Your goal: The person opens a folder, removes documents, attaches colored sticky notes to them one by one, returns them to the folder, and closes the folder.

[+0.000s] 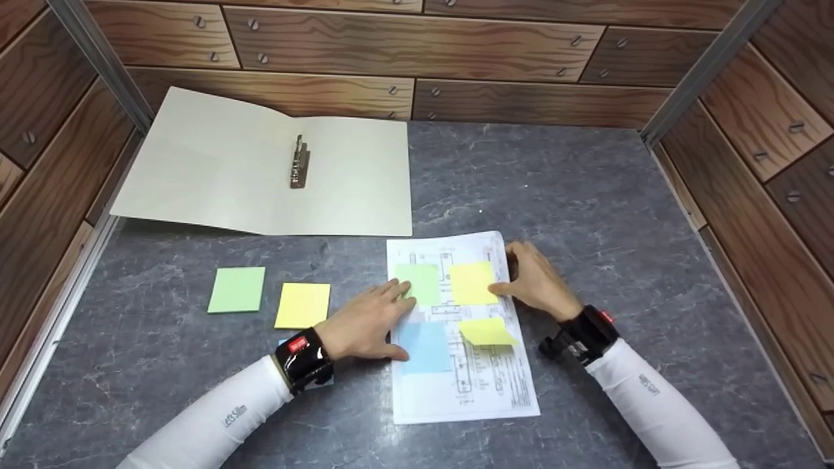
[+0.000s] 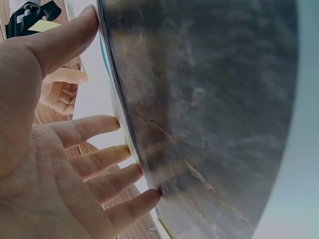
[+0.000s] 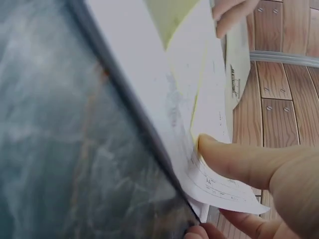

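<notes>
A stack of printed sheets (image 1: 466, 405) lies on the dark table, bearing a green sticky note (image 1: 425, 286), a blue one (image 1: 423, 348) and a flat yellow one (image 1: 470, 283). Lower right on it, another yellow note (image 1: 487, 331) curls upward. My left hand (image 1: 365, 322) spreads its fingers along the left edge, fingertips on the paper beside the green and blue notes. At the upper right edge, my right hand (image 1: 539, 280) pinches the top sheet, thumb (image 3: 224, 157) above by the yellow note, other fingers underneath. The sheet's edge (image 3: 229, 199) bends upward there.
An open cream folder (image 1: 215, 156) with a metal clip (image 1: 300, 166) lies at the back left. A green note pad (image 1: 236, 290) and a yellow pad (image 1: 303, 305) sit left of the sheets. A blue pad (image 1: 324, 384) is mostly hidden beneath my left wrist. Wood-patterned walls (image 1: 417, 42) surround the table.
</notes>
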`<state>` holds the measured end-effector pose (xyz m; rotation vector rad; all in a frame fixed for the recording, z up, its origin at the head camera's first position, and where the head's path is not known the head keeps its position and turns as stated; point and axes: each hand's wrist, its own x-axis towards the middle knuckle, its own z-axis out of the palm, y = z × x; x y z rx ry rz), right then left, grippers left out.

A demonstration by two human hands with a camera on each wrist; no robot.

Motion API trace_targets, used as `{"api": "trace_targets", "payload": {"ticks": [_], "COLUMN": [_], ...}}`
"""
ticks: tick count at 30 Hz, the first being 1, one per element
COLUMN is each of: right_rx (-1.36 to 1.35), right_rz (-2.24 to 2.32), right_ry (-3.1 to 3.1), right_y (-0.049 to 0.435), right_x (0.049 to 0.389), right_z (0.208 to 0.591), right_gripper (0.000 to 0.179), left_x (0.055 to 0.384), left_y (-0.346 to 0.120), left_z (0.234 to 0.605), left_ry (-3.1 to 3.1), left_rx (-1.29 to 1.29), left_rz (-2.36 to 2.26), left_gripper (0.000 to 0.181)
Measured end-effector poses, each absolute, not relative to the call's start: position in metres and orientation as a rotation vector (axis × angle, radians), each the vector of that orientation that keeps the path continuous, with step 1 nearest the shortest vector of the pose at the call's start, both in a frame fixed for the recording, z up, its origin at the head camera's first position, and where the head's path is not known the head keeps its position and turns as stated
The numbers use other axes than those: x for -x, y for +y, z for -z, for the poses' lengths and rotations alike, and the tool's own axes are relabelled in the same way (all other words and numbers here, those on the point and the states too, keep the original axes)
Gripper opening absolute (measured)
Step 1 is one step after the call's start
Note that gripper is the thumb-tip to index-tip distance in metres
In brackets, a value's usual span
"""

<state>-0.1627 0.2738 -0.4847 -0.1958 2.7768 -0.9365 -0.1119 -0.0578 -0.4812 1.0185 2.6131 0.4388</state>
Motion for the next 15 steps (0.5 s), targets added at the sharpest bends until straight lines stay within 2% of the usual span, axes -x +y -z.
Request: {"api": "trace_targets", "payload": {"ticks": [4, 7, 15], "right_rx": [0.230, 0.220, 0.204], "right_rz": [0.906, 0.883, 0.778], "right_ry": [2.772, 2.751, 2.735], "right_y": [0.274, 0.274, 0.274], "right_x": [0.164, 0.168, 0.180], "right_z": [0.484, 0.483, 0.477], "right_gripper": [0.071, 0.076, 0.100], "left_x": [0.116, 0.120, 0.138], "left_y": [-0.052, -0.046, -0.029], "left_z": [0.481, 0.481, 0.484], "left_ry": [2.627, 2.616, 2.562], "left_rx": [-1.012, -1.022, -1.094], "left_rz": [-0.432, -0.426, -0.385], "left_gripper": [0.087, 0.088, 0.114]}}
